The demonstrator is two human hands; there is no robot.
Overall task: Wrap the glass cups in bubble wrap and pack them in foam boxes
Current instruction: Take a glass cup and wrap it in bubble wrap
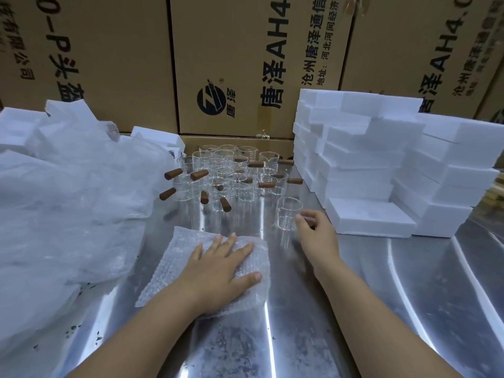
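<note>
Fetching: left grip point(218, 271) flat, apart, on bubble wrap point(177, 257); right grip point(313, 233) at glass cup point(286, 214), closure unclear; next, cup onto wrap.

Warehouse or stockroom packing station, not a home. Tall brown cardboard cartons point(231, 64) printed with Chinese lettering and a company logo stand tight together and wall off the back. The work surface is a bare stainless-steel table point(409, 296), scuffed and spotted. Bulk stock sits on it: a crowd of identical glass cups point(231, 170) with stubby brown handles, and a big stack of white foam boxes point(368, 159) at right. More foam lies far left behind a heap of clear plastic point(68, 200), probably bagged bubble wrap, hard to tell through the glare.
</note>
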